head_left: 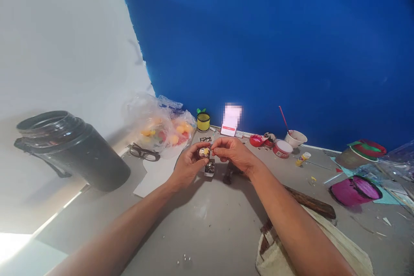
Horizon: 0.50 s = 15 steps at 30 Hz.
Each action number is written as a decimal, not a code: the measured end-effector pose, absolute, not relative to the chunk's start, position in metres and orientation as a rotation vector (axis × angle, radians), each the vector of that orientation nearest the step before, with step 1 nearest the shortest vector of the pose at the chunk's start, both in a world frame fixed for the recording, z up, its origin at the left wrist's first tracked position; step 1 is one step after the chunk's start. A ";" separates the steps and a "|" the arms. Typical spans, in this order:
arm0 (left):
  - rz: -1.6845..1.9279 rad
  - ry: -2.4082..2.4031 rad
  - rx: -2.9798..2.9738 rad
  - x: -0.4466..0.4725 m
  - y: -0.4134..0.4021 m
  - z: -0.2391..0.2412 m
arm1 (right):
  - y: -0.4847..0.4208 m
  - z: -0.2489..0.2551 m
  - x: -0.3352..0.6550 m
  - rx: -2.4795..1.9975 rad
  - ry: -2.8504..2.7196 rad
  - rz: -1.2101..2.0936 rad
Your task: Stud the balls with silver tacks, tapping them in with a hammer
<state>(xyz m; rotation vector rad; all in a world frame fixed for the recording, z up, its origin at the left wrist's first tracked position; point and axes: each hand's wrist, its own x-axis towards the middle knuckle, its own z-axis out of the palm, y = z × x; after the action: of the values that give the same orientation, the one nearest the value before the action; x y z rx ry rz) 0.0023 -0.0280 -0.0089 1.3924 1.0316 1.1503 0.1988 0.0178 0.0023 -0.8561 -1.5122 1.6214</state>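
My left hand (186,166) is closed around a small round ball (204,152), silvery and shiny with a yellow patch. Just right of the ball, the thumb and fingers of my right hand (231,152) are pinched together. Whatever lies between those fingertips is too small to make out. Below the ball stands a small open box (209,174) filled with shiny little pieces. Behind my hands is a second batch of shiny pieces (205,139), partly hidden.
Left are a large dark bottle (93,155), glasses (144,153), white paper (155,177) and a plastic bag (181,127). A lit phone (229,123) leans on the blue wall. Right are a brush cup (295,139), glue bottle (303,158), magenta pot (354,190), wooden-handled tool (310,203) and cloth (343,241).
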 end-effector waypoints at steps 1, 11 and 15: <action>1.162 1.011 1.378 0.002 -0.027 -0.010 | 0.017 0.003 0.198 -0.852 -1.524 1.616; 1.134 1.017 1.494 0.002 -0.029 -0.010 | 0.014 0.005 0.197 -0.912 -1.608 1.557; 1.128 1.021 1.515 0.002 -0.030 -0.008 | 0.014 0.005 0.196 -0.937 -1.600 1.553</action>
<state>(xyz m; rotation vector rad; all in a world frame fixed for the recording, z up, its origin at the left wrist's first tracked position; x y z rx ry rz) 0.0019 -0.0300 -0.0084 1.5147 1.0206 1.1277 0.1965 0.0144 0.0052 -0.9368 -1.5996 1.5528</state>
